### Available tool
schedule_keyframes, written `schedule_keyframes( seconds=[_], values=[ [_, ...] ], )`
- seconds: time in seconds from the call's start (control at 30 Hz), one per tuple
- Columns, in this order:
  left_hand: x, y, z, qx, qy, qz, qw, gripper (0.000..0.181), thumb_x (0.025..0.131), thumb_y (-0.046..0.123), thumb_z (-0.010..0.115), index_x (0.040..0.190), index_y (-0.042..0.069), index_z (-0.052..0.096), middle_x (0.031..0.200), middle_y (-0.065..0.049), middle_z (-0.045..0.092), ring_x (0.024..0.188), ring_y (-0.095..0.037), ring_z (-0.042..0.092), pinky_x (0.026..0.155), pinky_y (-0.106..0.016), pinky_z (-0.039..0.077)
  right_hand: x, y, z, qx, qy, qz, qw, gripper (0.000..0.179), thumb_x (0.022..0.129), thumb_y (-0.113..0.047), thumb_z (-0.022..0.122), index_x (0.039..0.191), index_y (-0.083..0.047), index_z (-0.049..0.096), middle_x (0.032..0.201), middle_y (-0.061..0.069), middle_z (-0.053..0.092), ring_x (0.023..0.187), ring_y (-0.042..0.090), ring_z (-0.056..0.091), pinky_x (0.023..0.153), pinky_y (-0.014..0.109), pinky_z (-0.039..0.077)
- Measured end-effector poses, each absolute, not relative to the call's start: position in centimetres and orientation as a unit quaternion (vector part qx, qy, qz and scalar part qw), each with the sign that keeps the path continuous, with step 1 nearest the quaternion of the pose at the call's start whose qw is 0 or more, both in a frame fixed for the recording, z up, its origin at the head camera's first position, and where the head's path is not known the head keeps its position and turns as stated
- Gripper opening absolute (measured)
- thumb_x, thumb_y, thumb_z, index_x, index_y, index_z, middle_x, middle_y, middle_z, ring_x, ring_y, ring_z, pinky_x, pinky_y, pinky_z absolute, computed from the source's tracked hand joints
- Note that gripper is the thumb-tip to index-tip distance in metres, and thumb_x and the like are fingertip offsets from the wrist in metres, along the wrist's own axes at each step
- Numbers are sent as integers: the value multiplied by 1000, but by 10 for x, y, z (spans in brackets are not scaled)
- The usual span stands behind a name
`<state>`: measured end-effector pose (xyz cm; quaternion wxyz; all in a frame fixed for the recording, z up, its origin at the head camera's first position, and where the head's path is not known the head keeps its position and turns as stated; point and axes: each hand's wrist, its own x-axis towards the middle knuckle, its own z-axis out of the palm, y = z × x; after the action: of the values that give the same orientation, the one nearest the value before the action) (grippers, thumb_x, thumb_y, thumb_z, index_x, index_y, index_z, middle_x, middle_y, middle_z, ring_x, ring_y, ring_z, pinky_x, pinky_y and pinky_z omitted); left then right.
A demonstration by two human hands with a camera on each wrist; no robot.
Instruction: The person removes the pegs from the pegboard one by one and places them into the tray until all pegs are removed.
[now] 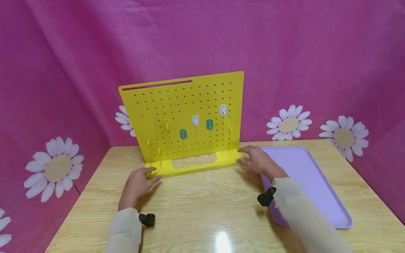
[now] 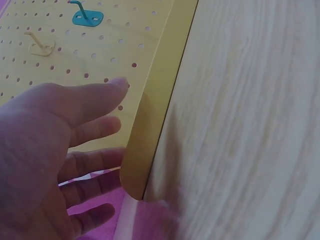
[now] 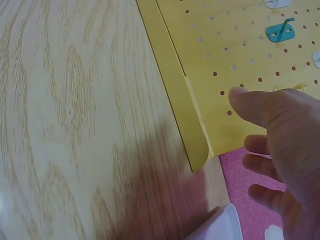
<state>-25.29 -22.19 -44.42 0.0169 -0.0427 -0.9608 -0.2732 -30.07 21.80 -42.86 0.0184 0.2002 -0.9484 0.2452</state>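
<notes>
A yellow pegboard stands on its flat yellow base, tilted slightly in the head view. White hooks, teal hooks and several yellow hooks are mounted on it. At the base's left end is my left hand, thumb and fingers spread with the tips right at the corner. My right hand is at the opposite end, its thumb and fingertips beside the base's edge. Both wrist views show loosely extended fingers, with no object gripped.
On the right of the wooden table lies a light purple tray, partly beneath the right forearm. A magenta curtain with white daisies hangs close behind the pegboard and along both sides of the table.
</notes>
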Motion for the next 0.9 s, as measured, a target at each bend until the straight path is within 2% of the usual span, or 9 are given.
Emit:
schedule_keyframes(
  seconds=[0.17,0.43,0.6,0.9],
  values=[
    [-255,-222,-447,-33,-961,-276,9,50,93,36,72,129,1,66,129,-22,62,121,-41,54,103,-57,41,-306,214,-429,217,-947,234,23,43,96,-22,70,129,4,63,126,21,64,119,40,56,102,55,43],
    [-257,-223,-454,-24,-960,-281,2,45,93,30,72,126,0,68,121,-20,65,114,-38,57,100,-55,44,-307,206,-434,231,-943,239,0,40,96,-21,70,127,4,65,121,19,67,111,37,63,94,51,50],
    [-259,-222,-457,-31,-960,-280,3,37,92,28,74,119,2,73,112,-15,66,106,-34,59,95,-53,46,-306,203,-438,233,-942,239,5,36,95,-20,71,123,2,69,115,16,70,107,33,65,93,48,52],
    [-262,-221,-457,-36,-959,-282,8,30,91,28,75,112,6,77,106,-12,67,103,-31,60,93,-51,47,-311,198,-441,242,-945,219,1,27,93,-21,73,112,-2,75,102,7,74,93,22,67,83,41,55]
  ],
)
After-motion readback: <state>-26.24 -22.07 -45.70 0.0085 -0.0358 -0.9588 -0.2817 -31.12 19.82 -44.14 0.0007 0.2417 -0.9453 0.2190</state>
